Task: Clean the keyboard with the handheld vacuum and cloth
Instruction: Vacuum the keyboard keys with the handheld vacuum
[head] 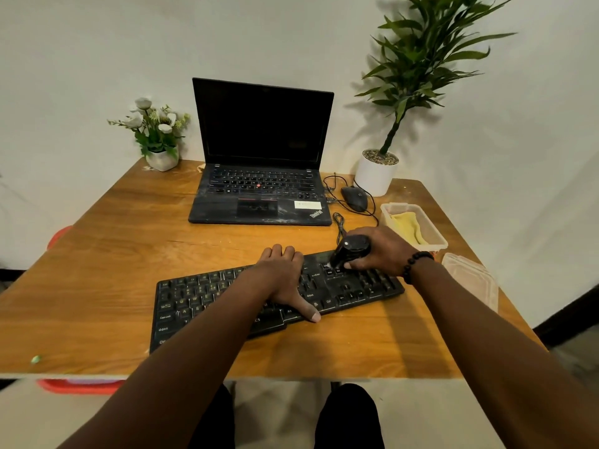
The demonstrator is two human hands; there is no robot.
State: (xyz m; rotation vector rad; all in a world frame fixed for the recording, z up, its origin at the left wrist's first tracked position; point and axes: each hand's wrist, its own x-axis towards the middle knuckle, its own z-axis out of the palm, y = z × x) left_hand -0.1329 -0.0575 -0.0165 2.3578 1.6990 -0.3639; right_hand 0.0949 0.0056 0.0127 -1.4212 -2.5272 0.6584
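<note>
Holding the small black handheld vacuum [351, 251] in a curled grip, the right hand [381, 252] points its nose down onto the keys at the right end of the keyboard [227, 296]. The left hand [285, 280] lies flat on the middle keys, fingers straight, pinning the board near the table's [129, 222] front edge. The vacuum looks light and hard, best held round its body. The yellow cloth [406, 226] looks soft, waiting in a tub [434, 228] by the right edge. The laptop [262, 157] says ThinkPad.

One head view looks forward and down from above the person's arms. The left hand [285, 280] and right hand [382, 252] sit close below; the wall stands beyond.
</note>
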